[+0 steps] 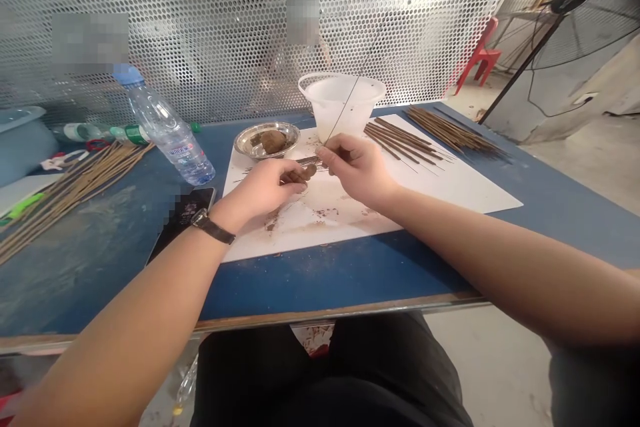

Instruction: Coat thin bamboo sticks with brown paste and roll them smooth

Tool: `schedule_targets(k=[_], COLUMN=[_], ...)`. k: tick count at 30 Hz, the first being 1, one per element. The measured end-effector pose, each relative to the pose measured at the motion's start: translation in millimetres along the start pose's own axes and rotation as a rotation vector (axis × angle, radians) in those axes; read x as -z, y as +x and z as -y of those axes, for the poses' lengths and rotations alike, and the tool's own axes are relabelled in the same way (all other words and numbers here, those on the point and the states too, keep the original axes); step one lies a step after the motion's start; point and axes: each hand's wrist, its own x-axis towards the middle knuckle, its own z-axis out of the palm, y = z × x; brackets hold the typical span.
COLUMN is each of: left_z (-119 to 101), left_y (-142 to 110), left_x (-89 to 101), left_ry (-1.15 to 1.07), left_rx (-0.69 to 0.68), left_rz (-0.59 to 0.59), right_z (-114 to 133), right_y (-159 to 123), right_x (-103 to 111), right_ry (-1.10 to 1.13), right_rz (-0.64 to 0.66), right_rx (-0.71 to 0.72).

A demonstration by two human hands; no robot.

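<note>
Between the fingers of my left hand (267, 187) is a small lump of brown dough (311, 171); the hand is closed around it. My right hand (361, 168) pinches a thin dark stick (344, 107) that slants up to the right, in front of the bucket. Its lower end is hidden at the fingers, close to the dough. Both hands are over a white board (320, 240) strewn with brown crumbs. Behind my left hand, a metal bowl (242, 144) holds a larger brown lump (273, 141). Several thin dark sticks lie behind the hands, partly covered.
A white plastic bucket (345, 117) stands behind my hands. Brown-coated incense sticks (405, 137) lie right of it, with a further bundle (450, 130) beyond. At left are a water bottle (170, 130), a phone (187, 210) and long brown strands (75, 197). Perforated metal (210, 33) closes the back.
</note>
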Motion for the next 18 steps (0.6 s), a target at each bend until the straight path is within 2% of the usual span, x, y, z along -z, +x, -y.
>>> schedule_targets(k=[5,9,15,18], left_z=[5,16,10,5], left_y=[1,-2,-12,-14], left_x=[7.9,20.1,43.3,47.8], left_ry=[0.104,0.235,0.462,0.535], left_rx=[0.001,0.077,0.188,0.268], left_rz=[0.015,0.070,0.160,0.221], right_z=[-6,-5,4,2], right_y=[3,2,0,2], right_x=[1,1,7,9], right_ry=[-0.017,-0.158,-0.385,-0.535], right_rz=[0.070,0.161,0.250,0.314], right_rx=[-0.070,-0.055,0.245,0.310])
